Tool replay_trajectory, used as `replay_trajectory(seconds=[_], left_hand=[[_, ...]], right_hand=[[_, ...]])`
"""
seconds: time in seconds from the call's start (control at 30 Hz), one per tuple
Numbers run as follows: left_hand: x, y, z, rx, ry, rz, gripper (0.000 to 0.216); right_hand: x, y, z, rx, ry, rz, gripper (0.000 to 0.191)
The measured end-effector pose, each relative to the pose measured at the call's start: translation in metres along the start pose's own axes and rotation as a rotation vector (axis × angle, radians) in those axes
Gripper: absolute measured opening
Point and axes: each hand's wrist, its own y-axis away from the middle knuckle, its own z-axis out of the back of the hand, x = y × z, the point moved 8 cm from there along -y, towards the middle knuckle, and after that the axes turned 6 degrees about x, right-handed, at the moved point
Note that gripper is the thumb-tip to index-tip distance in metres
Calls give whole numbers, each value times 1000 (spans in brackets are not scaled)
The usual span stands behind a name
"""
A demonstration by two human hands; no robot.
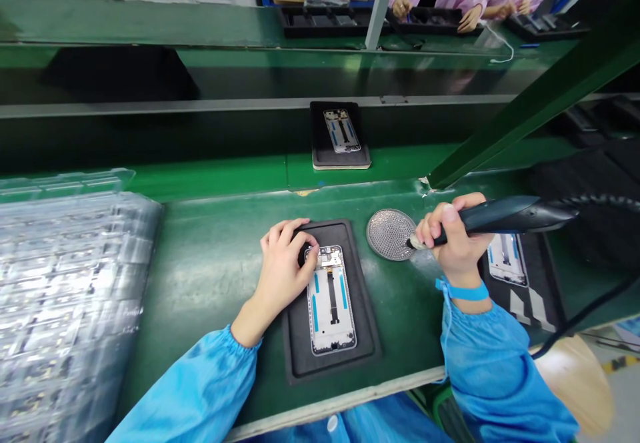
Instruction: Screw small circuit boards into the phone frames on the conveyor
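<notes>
Green bench (210, 263); stacked clear trays (65, 296) lay at left. A central black fixture (367, 336) cradled the phone frame (331, 299), its long axis running away from the wearer. The left hand (285, 263), fingers curled and gripping nothing, pressed the frame's far end. The right hand (453, 243) was clenched round an electric screwdriver (505, 215), its tip pointing left at the screw dish (390, 233).

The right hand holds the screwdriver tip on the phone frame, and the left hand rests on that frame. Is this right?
No. The head view shows the right hand holding the screwdriver tip at the round dish; the left hand rests on the phone frame.
</notes>
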Motion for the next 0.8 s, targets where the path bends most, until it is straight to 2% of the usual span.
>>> replay_trajectory(seconds=[0.3,0.43,0.6,0.7,0.8], left_hand=[[-1,-1,1,1,5,9,23],[-7,0,-5,-8,23,28,21],[-19,0,-15,-19,177,14,31],[-22,-1,-17,50,220,-35,31],[-21,-1,-16,125,220,-55,27]], right_hand=[[0,0,-1,13,-9,-12,55],[-3,1,-4,51,22,-23,58],[15,2,-8,34,38,-4,58],[32,2,-30,55,-20,26,54],[38,6,-74,136,-105,38,51]])
